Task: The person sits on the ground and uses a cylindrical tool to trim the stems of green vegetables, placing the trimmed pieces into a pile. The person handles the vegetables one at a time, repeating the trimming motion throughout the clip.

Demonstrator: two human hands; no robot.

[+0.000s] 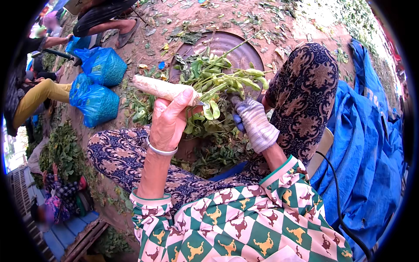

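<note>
My left hand (172, 121), bare with a bangle at the wrist, holds the thick pale wrapped handle (160, 86) of a small blade. The blade's tip (200, 103) touches or nearly touches green bean pods (211, 110) beside my fingers. To its right, my right hand (253, 119), in a striped knit glove with blue fingers, is closed around the lower part of a bunch of podded bean plants (226, 77); the stems inside the grip are hidden. The plants lie partly over a round ridged metal lid or tray (247, 49) on the ground.
Leaves and stems (222, 150) are heaped between my legs. Filled blue plastic bags (103, 67) stand at left, near other people's legs (49, 95). A person (59, 199) sits at lower left beside piled plants (63, 150). Blue tarpaulin (360, 140) and a black cable (337, 193) lie at right.
</note>
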